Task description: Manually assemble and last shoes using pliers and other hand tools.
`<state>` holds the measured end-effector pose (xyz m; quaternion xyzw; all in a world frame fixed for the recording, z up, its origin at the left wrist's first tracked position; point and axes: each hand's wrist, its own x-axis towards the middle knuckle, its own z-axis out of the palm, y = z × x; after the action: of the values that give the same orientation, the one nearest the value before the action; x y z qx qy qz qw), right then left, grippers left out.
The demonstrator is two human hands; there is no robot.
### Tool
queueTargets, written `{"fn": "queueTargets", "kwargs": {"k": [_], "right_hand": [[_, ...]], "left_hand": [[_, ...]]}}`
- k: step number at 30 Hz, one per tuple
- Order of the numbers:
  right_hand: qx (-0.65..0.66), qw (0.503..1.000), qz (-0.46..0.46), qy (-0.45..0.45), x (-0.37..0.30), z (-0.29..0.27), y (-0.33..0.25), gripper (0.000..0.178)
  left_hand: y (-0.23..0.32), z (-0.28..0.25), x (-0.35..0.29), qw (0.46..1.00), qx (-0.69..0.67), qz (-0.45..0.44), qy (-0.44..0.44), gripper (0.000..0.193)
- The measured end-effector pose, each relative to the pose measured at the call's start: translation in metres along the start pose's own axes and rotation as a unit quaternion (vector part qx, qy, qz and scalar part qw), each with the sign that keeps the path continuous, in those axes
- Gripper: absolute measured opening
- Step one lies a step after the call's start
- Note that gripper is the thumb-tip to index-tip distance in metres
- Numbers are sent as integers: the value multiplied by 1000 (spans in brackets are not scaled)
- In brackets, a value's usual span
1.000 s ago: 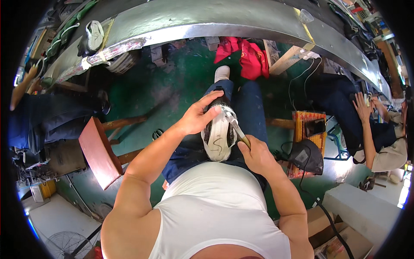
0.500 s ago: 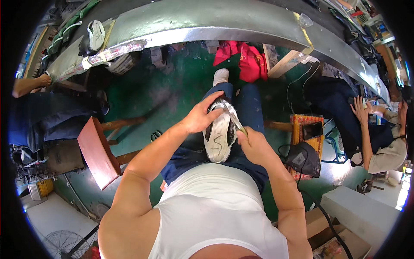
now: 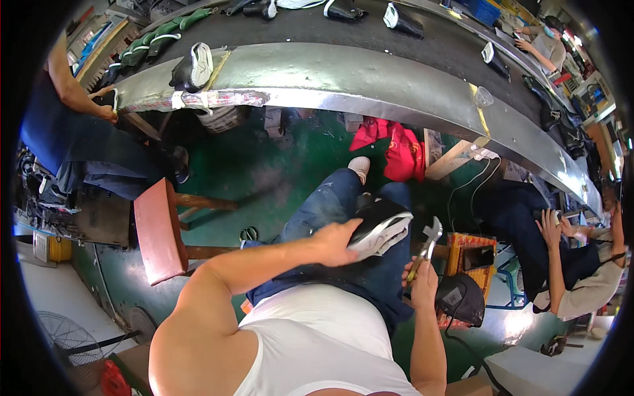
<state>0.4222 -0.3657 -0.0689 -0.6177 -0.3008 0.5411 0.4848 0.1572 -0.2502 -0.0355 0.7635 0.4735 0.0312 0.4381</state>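
Observation:
A black shoe upper (image 3: 380,218) with a pale underside lies tilted over my lap, its white bottom edge facing right. My left hand (image 3: 335,243) grips it at its near left end, thumb on top. To the right of the shoe, apart from it, my right hand (image 3: 423,285) is closed around the yellow-green handles of metal pliers (image 3: 430,239). The shiny curved head of the pliers points up and away from me.
Across the front runs a metal-edged conveyor bench (image 3: 317,69) with several shoes, one (image 3: 193,68) at its left edge. A red-brown stool (image 3: 158,231) stands left; a black cap (image 3: 459,298) and phone (image 3: 478,257) lie right. Co-workers sit on both sides.
The shoe has turned from sole-up and upright to tilted on its side, moving right. My right hand has drawn the pliers away from it, to the right. The view has shifted upward.

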Motion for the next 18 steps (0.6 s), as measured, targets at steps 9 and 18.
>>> {"fn": "queueTargets", "kwargs": {"k": [9, 18], "right_hand": [[-23, 999, 12, 30, -21, -29, 23, 48], [-285, 953, -69, 77, 11, 17, -15, 53]], "left_hand": [[78, -81, 55, 942, -272, 196, 31, 62], [31, 44, 129, 933, -329, -57, -138, 70]]}}
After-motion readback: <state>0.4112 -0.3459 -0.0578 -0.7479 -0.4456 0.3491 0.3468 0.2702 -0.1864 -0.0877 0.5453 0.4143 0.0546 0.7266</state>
